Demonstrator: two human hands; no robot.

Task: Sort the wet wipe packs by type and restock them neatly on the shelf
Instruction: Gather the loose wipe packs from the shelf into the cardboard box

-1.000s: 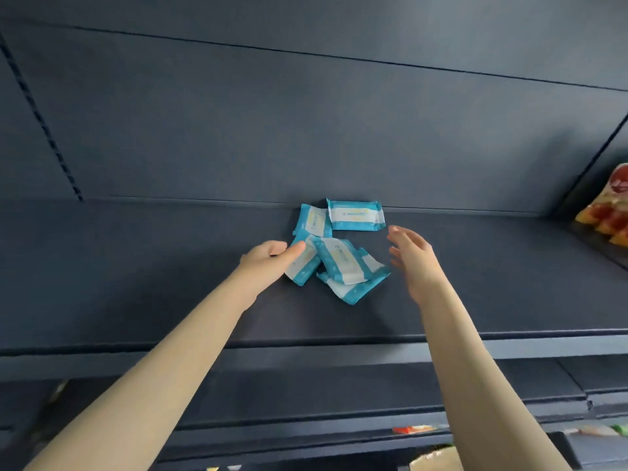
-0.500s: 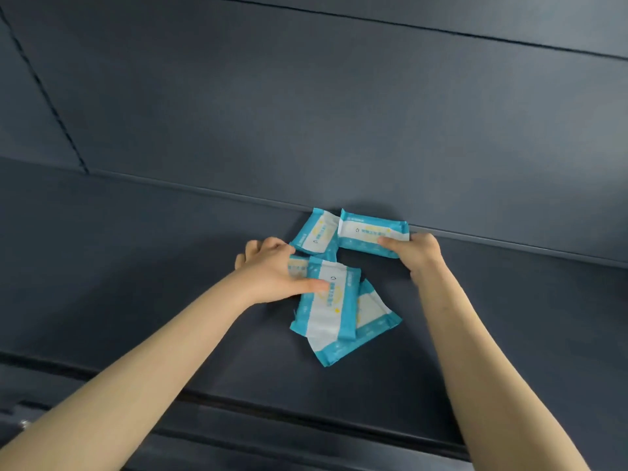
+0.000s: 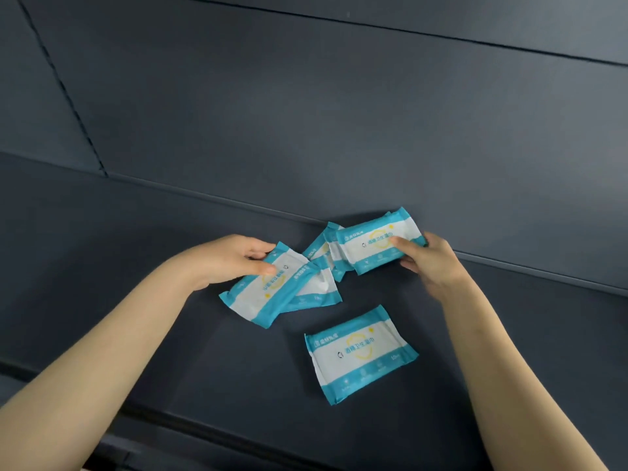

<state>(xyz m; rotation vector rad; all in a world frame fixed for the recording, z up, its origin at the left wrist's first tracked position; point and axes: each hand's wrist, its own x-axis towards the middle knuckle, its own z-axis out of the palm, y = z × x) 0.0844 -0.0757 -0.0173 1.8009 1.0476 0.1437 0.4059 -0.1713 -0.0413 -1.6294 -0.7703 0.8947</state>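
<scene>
Two hands, teal packs marked "10"

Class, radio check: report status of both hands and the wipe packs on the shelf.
Left hand gripping one teal pack. Right hand gripping another pack by the back wall. One loose pack lying alone on the shelf. Nothing blocking.
</scene>
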